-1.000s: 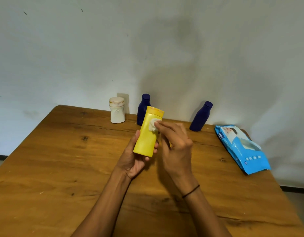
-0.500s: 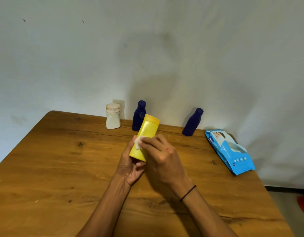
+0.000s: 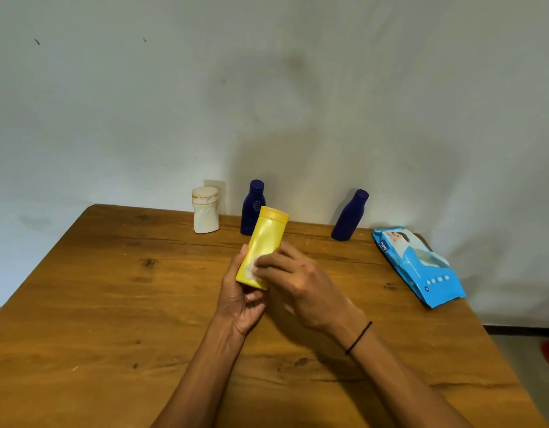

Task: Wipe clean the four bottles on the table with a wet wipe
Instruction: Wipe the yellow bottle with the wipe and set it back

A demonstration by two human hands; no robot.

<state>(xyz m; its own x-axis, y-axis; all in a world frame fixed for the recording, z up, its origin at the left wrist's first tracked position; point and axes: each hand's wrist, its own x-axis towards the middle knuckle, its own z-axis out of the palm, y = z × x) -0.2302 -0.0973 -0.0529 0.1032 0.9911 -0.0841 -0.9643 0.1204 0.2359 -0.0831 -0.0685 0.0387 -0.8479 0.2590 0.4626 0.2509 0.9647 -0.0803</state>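
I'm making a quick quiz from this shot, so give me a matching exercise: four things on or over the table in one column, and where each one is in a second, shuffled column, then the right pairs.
Things
1. yellow bottle
2. white bottle
3. wipes pack
4. wet wipe

Places
A. lying flat at the table's right edge
B. pressed on the yellow bottle's lower part by the right hand
C. held up off the table in the left hand
D. standing at the back, leftmost in the row

Pairs: 1-C, 2-D, 3-A, 4-B
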